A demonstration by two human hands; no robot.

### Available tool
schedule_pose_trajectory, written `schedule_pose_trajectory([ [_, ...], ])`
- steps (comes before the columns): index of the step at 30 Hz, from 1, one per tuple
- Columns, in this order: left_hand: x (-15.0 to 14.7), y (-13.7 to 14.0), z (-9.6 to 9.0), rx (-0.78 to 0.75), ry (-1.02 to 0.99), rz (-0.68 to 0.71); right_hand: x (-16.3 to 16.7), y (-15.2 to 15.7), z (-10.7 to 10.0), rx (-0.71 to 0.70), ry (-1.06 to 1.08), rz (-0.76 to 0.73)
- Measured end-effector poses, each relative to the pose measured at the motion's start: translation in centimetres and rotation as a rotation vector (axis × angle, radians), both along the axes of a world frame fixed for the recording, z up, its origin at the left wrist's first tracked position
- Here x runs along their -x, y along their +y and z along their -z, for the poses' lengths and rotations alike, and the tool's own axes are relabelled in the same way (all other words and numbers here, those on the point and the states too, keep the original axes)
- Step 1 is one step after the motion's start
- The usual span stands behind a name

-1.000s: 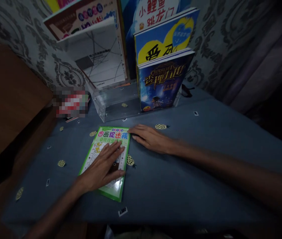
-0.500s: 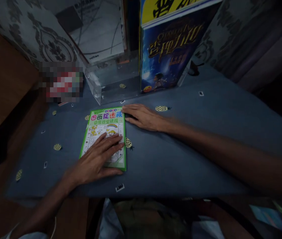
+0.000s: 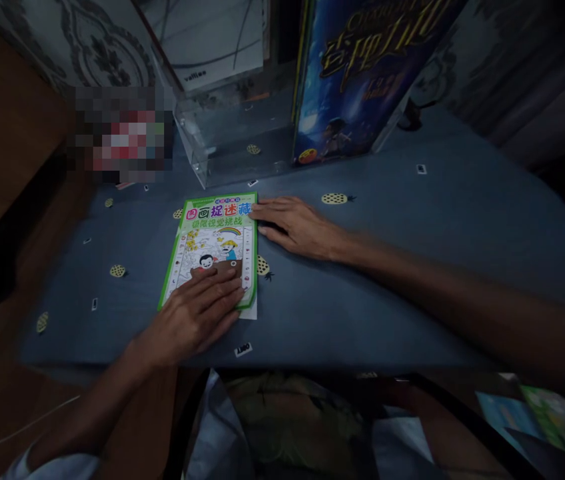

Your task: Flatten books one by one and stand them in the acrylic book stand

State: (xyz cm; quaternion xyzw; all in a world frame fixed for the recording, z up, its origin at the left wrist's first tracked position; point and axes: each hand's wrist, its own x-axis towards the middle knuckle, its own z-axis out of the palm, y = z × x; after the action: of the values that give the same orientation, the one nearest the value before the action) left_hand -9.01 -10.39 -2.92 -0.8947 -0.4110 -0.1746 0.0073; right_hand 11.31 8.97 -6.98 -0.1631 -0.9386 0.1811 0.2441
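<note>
A green-edged picture-puzzle book [image 3: 218,230] with Chinese lettering and cartoon figures lies closed on the blue tablecloth. Across its lower part rests my left hand [image 3: 197,310], open, fingers stretched over the cover and close together. At the bottom right corner the cover sits a little off a white page [image 3: 248,314] beneath it. My right hand [image 3: 297,225] is open as well, lying on the cloth with its fingertips touching the book's upper right edge. The left thumb's tip is hard to make out.
Behind the book stands a clear acrylic rack [image 3: 197,150] holding a blue storybook [image 3: 352,100] and a white-covered book [image 3: 212,47]. A pixelated item [image 3: 122,140] is at the back left. Below the table edge at right are colourful booklets [image 3: 507,413].
My left hand has slid down the cover, uncovering the cartoon figures, and its thumb has drawn in. A white page now shows under the lower right corner. The view has tilted down slightly.
</note>
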Motion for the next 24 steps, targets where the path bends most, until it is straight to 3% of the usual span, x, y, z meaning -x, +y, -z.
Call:
schedule_pose_trajectory([
  [13,0.0,-0.3,0.2,0.015,-0.038,-0.020,-1.5,-5.4,-0.4,0.071,0.097,-0.072],
  [24,0.1,0.2,-0.3,0.086,-0.037,-0.061,-2.0,-9.3,-1.6,-0.057,0.123,-0.204],
])
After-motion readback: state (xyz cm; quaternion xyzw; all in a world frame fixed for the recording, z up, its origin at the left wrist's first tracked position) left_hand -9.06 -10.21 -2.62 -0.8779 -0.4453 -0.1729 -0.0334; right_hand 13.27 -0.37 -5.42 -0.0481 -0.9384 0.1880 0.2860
